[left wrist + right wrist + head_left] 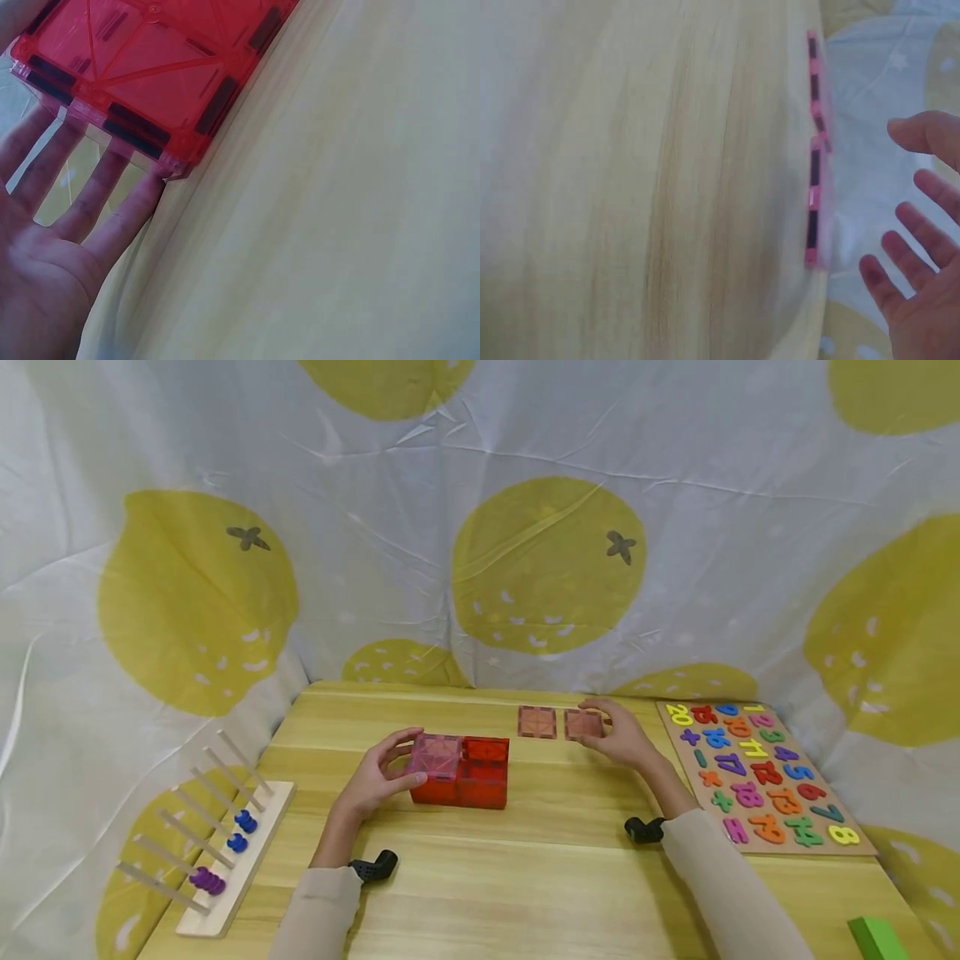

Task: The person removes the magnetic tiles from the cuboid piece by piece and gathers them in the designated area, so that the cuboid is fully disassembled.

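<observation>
A two-cell box of red magnetic tiles (482,789) stands on the table, its right cell uncovered at the top. A pink square magnetic tile (437,753) covers the left cell. My left hand (375,777) holds the box at its left end, thumb by the near corner and fingers along the left and far sides. In the left wrist view, the fingertips meet the edge of the red tiles (150,67). My right hand (626,739) spreads over a flat pink tile (582,724), thumb and fingers apart. Beside that lies another flat pink tile (537,722).
At left stands a wooden peg counter (251,852) with upright rods and blue and purple pieces. A number board (705,777) with colourful digits lies at right. A green block (877,937) sits near the front right, and a lemon-print cloth (375,568) hangs behind the table.
</observation>
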A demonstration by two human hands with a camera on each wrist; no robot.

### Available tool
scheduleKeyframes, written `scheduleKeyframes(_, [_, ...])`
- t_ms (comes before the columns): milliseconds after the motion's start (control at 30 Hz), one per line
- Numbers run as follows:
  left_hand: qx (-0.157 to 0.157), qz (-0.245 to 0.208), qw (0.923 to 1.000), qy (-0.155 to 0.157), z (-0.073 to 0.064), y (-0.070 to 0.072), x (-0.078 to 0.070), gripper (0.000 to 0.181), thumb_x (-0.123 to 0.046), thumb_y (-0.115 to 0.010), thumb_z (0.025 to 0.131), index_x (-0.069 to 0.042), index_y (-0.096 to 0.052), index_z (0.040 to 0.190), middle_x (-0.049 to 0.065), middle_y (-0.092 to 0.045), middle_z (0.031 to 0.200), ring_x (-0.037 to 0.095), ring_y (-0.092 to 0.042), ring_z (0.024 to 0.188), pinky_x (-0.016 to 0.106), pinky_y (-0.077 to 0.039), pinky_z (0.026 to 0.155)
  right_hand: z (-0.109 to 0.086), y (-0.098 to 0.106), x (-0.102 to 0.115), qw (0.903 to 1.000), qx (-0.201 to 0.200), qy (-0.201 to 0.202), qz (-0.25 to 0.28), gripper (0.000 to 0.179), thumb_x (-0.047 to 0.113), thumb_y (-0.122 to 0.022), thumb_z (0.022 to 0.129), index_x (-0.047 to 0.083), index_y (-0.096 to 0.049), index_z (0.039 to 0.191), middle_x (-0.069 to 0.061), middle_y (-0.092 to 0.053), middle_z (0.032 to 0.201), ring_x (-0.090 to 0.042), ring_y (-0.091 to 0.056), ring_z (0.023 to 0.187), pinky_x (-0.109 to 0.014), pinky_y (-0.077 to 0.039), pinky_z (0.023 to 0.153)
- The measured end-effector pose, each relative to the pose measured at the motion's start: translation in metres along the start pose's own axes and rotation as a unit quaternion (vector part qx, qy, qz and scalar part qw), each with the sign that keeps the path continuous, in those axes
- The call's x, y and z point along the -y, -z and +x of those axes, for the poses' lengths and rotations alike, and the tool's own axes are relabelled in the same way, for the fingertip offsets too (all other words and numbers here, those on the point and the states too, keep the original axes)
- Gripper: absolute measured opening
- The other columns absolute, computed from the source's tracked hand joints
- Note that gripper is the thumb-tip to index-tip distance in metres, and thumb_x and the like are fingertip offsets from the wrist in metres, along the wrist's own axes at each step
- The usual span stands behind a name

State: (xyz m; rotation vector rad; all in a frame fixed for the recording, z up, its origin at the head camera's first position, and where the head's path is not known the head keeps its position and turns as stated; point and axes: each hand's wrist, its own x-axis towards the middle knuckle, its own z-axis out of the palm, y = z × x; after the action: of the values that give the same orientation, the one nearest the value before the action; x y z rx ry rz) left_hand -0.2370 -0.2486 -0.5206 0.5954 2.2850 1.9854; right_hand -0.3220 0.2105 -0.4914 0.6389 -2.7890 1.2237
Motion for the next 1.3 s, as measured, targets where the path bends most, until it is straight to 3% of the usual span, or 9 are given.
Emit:
scheduleKeyframes(233, [0.002,0.002,1.0,0.005,-0.001,-0.001,-0.003,0.075,-0.007,-0.077,0.091,-0.002,-0.04,0.155,0.014,-0.043,0.158,0.034,-0.045,0.141,0.022,-0.049,0.106,-0.019,-0.001,0.017,0.9983,-0.011,0.011,0.056,0.058,0.025,-0.083,0.089,0.008,-0.06,0.14,-0.022,-0.059,0.141,-0.046,-0.062,0.12,-0.061,-0.056,0.095])
scheduleKeyframes(533, [-0.006,-0.002,1.0,0.007,-0.003,0.002,-0.004,0.072,-0.003,-0.076,0.091,-0.006,-0.043,0.154,0.019,-0.043,0.156,0.031,-0.047,0.138,0.022,-0.054,0.1,-0.037,-0.016,0.039,0.9924,0.015,0.027,0.119,0.058,0.022,-0.082,0.09,0.008,-0.058,0.14,-0.023,-0.06,0.139,-0.046,-0.063,0.122,-0.055,-0.057,0.097])
scheduleKeyframes(800, [0.0,0.001,1.0,0.0,0.002,-0.001,0.0,0.072,-0.002,-0.076,0.091,-0.002,-0.041,0.155,0.02,-0.043,0.156,0.023,-0.05,0.134,0.021,-0.053,0.101,-0.052,-0.032,0.053,0.9912,0.033,0.046,0.119,0.057,0.025,-0.082,0.09,0.011,-0.059,0.141,-0.021,-0.061,0.14,-0.043,-0.064,0.121,-0.049,-0.059,0.095])
scheduleKeyframes(933, [0.002,0.002,1.0,-0.001,0.002,-0.001,-0.001,0.074,-0.004,-0.076,0.091,0.002,-0.038,0.155,0.02,-0.043,0.156,0.026,-0.049,0.136,0.022,-0.054,0.1,-0.052,-0.046,0.063,0.987,0.046,0.059,0.142,0.053,0.024,-0.082,0.09,0.015,-0.062,0.138,-0.02,-0.062,0.139,-0.042,-0.065,0.12,-0.049,-0.059,0.095])
scheduleKeyframes(1167, [-0.002,-0.007,1.0,0.004,0.001,-0.002,-0.002,0.072,-0.006,-0.078,0.09,-0.009,-0.045,0.154,0.015,-0.045,0.155,0.036,-0.046,0.138,0.021,-0.052,0.102,-0.051,-0.067,0.082,0.9817,0.058,0.066,0.169,0.049,0.021,-0.084,0.089,0.015,-0.065,0.134,-0.019,-0.064,0.137,-0.042,-0.067,0.118,-0.047,-0.059,0.095])
scheduleKeyframes(1300, [-0.002,-0.009,0.9999,0.005,0.0,-0.001,-0.001,0.072,-0.006,-0.078,0.09,-0.007,-0.044,0.154,0.016,-0.046,0.154,0.036,-0.046,0.138,0.021,-0.052,0.102,-0.048,-0.077,0.093,0.9797,0.07,0.067,0.176,0.048,0.023,-0.083,0.089,0.013,-0.066,0.133,-0.018,-0.066,0.135,-0.04,-0.067,0.117,-0.047,-0.059,0.096])
